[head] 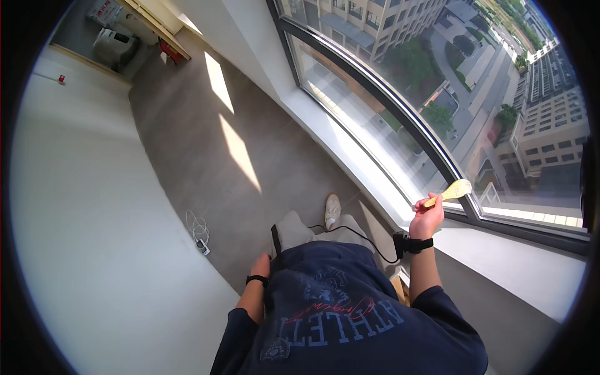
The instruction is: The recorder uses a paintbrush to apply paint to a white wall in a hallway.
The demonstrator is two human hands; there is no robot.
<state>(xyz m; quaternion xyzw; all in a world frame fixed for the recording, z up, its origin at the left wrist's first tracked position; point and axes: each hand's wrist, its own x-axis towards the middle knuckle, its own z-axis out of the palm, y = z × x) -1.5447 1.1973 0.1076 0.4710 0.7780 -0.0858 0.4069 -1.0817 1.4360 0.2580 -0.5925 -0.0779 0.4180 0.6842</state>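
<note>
My right hand (pixel 428 218) is raised at the window corner, closed around the handle of a yellow brush (pixel 448 193) with pale bristles. The brush's head points up and right, in front of the dark window frame (pixel 433 140); whether it touches the frame cannot be told. A black strap with a small box is on my right wrist, with a black cable running from it toward my trousers. Low beside my left hip hangs my left hand (pixel 260 265), partly hidden by my side; its fingers are not clearly seen. A black band is on the left wrist.
A white sill (pixel 511 246) runs below the window on the right. A white wall (pixel 93 211) stands at left, with a power strip and white cable (pixel 202 246) on the grey floor (pixel 187 140). A wooden door frame, a red object (pixel 169 51) and a grey machine (pixel 115 44) are farther off.
</note>
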